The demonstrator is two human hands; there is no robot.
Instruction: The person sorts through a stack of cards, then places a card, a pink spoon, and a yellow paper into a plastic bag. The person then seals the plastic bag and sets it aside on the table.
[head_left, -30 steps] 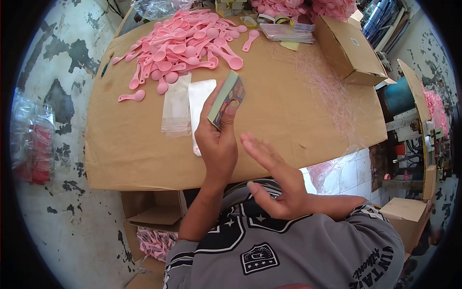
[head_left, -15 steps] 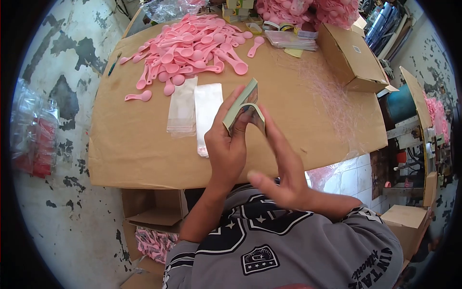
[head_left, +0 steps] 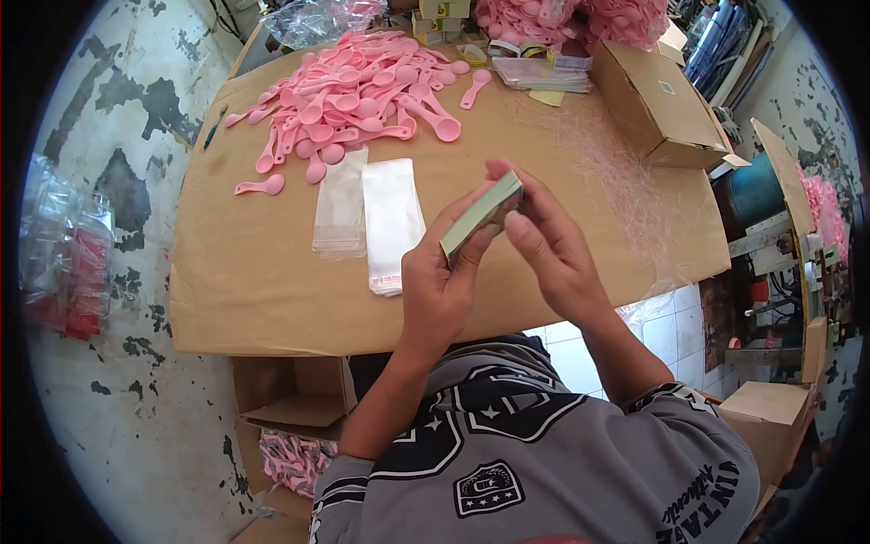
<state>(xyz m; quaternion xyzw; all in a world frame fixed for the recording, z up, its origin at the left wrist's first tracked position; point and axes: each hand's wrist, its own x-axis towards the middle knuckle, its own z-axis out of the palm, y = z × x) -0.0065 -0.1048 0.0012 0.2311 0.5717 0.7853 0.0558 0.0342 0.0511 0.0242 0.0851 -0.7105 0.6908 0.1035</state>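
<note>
My left hand [head_left: 441,276] is closed round the lower end of a thick stack of cards [head_left: 482,214] with pale green edges, held tilted above the table. My right hand [head_left: 557,254] is at the stack's upper right end, its fingers bent round the far corner and its thumb near the front face. Left of the hands lie a stack of white sleeves [head_left: 392,227] and a stack of clear plastic bags [head_left: 341,208]. Behind them is a large heap of pink spoons [head_left: 353,91], with one loose pink spoon [head_left: 260,185] at its lower left.
A cardboard box [head_left: 657,104] stands at the table's back right, with pink strands [head_left: 625,181] in front of it. Tape rolls [head_left: 504,49] and flat plastic packs [head_left: 542,76] lie at the back. A pen [head_left: 215,127] lies near the left edge of the brown table [head_left: 263,299].
The stack's bent cards now lie flat together. My right hand has moved up and closed on the stack's far end. Both hands have shifted slightly right.
</note>
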